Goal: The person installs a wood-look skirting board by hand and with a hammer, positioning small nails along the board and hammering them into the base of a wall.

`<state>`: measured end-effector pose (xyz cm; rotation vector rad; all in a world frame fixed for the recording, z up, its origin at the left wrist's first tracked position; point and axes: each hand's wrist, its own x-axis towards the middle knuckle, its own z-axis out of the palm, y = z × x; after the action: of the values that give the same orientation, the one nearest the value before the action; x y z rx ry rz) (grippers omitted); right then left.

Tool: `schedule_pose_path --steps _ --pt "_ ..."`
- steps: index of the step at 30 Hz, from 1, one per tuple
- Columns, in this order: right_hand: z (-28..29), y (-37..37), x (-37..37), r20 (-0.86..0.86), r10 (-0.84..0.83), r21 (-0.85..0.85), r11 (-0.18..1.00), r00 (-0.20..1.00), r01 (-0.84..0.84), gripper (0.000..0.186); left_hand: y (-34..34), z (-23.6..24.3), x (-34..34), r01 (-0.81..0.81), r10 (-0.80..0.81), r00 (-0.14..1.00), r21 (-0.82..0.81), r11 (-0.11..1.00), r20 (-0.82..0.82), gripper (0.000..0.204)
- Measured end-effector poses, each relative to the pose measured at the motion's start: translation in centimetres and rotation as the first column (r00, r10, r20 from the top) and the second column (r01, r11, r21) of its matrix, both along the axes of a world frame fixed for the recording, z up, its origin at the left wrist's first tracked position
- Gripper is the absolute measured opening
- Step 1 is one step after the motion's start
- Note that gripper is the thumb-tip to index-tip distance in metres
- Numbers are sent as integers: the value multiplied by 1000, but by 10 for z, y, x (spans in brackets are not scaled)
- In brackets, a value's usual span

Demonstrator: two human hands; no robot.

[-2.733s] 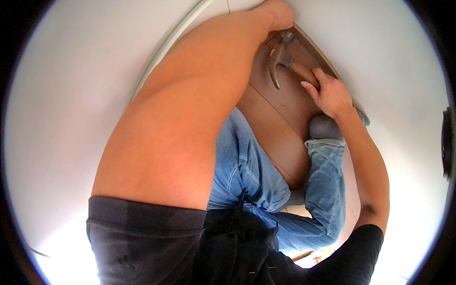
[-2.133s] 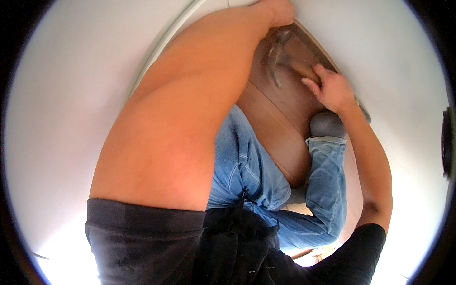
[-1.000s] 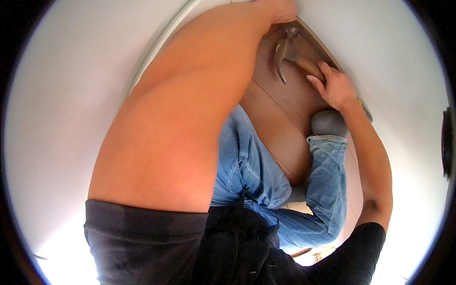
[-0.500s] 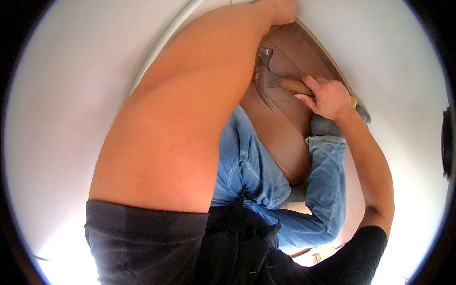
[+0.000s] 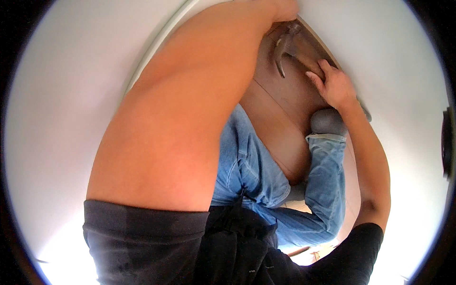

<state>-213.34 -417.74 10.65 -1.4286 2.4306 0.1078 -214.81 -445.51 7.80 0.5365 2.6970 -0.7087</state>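
Observation:
My right hand (image 5: 338,88) is wrapped round the wooden handle of a claw hammer (image 5: 298,46). The hammer's dark metal head is up by the foot of the right wall, just below my left hand, and its curved claw points down toward me. At the top edge of the picture my left hand (image 5: 286,9) is closed against the right wall; its fingertips and whatever they may hold are hidden. My left arm stretches across the left half of the view.
White walls (image 5: 399,61) rise close on both sides, with a thin trim strip (image 5: 319,39) along the right one's base. Beneath is a brown floor (image 5: 273,114) with seam lines. My bent legs in blue jeans (image 5: 251,161) and a grey-socked foot (image 5: 327,122) rest on it.
The hammer has swung up and to the right, its head now close to the wall's base near my left hand. My right hand moved with it; the left stayed about where it was.

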Motion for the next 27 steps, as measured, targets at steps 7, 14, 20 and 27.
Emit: schedule_pose_path --steps 7,14,20,27 --pt "11 -7 17 44 162 -39 986 986 -160 53 -10 -7 1 72 -72 997 6 997 2 25" --pt "12 -10 21 61 44 72 996 997 -48 56 1 -1 -4 54 -54 999 -7 998 5 25" --pt "2 -8 8 26 -14 49 999 1000 13 56 0 -6 -4 3 -2 999 -12 1000 54 25" --pt "8 -10 27 86 94 16 995 992 -96 56 3 6 -1 -18 18 999 -25 1000 30 25"
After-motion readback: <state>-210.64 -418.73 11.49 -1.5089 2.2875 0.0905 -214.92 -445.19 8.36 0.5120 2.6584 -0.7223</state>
